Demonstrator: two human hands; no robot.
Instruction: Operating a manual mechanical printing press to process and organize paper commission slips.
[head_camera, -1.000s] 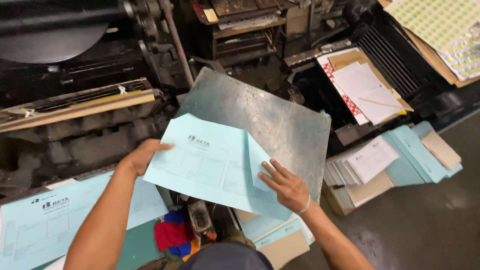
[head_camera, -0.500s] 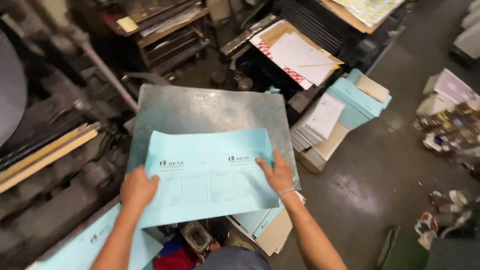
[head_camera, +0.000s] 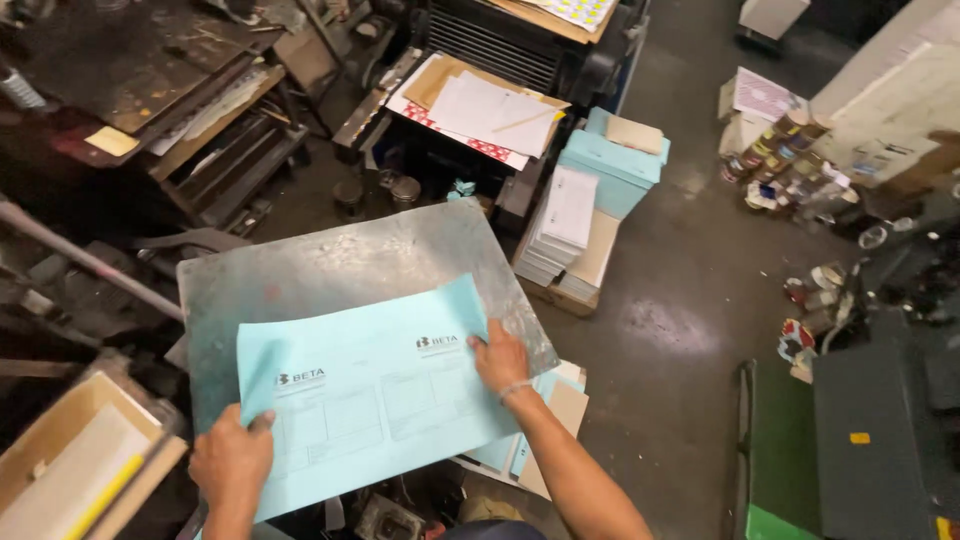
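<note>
Light blue printed sheet (head_camera: 375, 395) lies flat on the grey metal plate (head_camera: 340, 275), centre-lower frame, its lower edge overhanging the plate's near side. Half a second ago the sheet sat squarer to the plate; a second ago it was lifted and partly folded at its right corner. It now rests spread out and slightly rotated, upper right corner highest.

Left hand (head_camera: 232, 462), lower left of frame: fingers clamped on the sheet's lower left corner, thumb on top. It has dropped lower along that edge than in the earlier views.

Right hand (head_camera: 500, 358), centre-right: fingers together, closed over the sheet's right edge, palm resting on the paper near the plate's right rim.

Judgement: the sheet has gone from carried to laid down and held at two opposite edges, so positioning on the plate looks nearly complete.

Surroundings: stack of white paper (head_camera: 565, 215) and blue boxes (head_camera: 615, 160) on the floor at upper centre-right, small cans and jars (head_camera: 790, 165) at upper right, dark machine parts (head_camera: 130, 90) at upper left.
</note>
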